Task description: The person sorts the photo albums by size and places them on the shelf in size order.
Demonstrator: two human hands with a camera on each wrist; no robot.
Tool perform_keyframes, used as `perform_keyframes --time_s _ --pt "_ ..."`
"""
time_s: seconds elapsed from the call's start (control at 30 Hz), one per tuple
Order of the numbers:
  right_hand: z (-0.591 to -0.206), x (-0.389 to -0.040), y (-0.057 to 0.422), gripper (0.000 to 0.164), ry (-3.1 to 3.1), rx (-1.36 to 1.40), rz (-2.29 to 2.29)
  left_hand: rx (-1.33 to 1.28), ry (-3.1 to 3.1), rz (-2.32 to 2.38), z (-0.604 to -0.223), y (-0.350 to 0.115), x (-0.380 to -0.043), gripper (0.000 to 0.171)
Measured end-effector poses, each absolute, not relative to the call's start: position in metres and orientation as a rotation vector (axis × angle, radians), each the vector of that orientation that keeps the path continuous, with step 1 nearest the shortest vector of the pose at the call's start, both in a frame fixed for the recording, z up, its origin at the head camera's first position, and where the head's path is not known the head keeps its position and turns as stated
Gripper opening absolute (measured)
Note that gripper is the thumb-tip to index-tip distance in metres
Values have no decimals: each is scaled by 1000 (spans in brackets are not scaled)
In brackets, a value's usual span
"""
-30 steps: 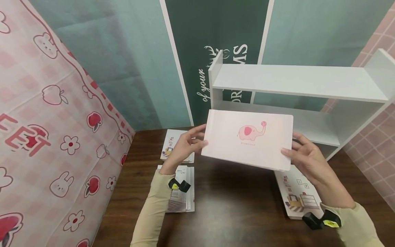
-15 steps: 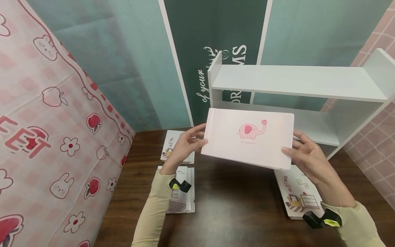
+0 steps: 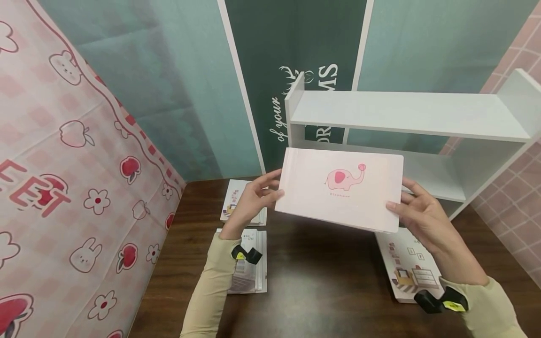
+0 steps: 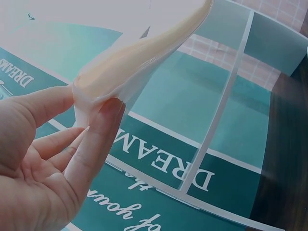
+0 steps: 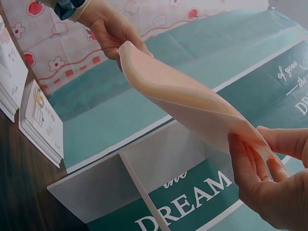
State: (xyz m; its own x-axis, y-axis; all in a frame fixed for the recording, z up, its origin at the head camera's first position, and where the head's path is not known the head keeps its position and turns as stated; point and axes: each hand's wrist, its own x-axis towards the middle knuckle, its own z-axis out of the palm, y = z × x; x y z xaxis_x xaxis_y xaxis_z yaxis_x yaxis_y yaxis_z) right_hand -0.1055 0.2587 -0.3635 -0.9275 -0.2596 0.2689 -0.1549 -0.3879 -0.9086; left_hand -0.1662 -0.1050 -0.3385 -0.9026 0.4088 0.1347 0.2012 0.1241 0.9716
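Observation:
A pale pink booklet (image 3: pixel 313 188) with an elephant drawing on its cover is held up above the table, tilted toward the head camera. My left hand (image 3: pixel 258 197) pinches its left edge, thumb on the cover and fingers behind. At the opposite edge, my right hand (image 3: pixel 422 216) grips it the same way. In the left wrist view the booklet (image 4: pixel 139 62) bends, with my left hand (image 4: pixel 57 149) at its near corner. From the right wrist, the booklet (image 5: pixel 183 91) also looks curved, and my right hand (image 5: pixel 274 173) holds its near end.
A white shelf unit (image 3: pixel 405 110) stands behind the booklet at the right. Two stacks of books lie at the left, a far stack (image 3: pixel 234 195) and a near stack (image 3: pixel 259 263). Another book (image 3: pixel 412 272) lies under my right wrist. The table (image 3: pixel 304 291) is dark wood.
Both hands keep their grip and the booklet stays almost in place. The whole head view shifts very slightly.

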Motion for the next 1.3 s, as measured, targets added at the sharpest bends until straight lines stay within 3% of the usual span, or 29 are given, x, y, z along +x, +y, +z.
perform_keyframes --time_s 1.3 --pt "-350 -107 259 61 1723 -605 -2513 612 2231 1943 -327 -101 -167 51"
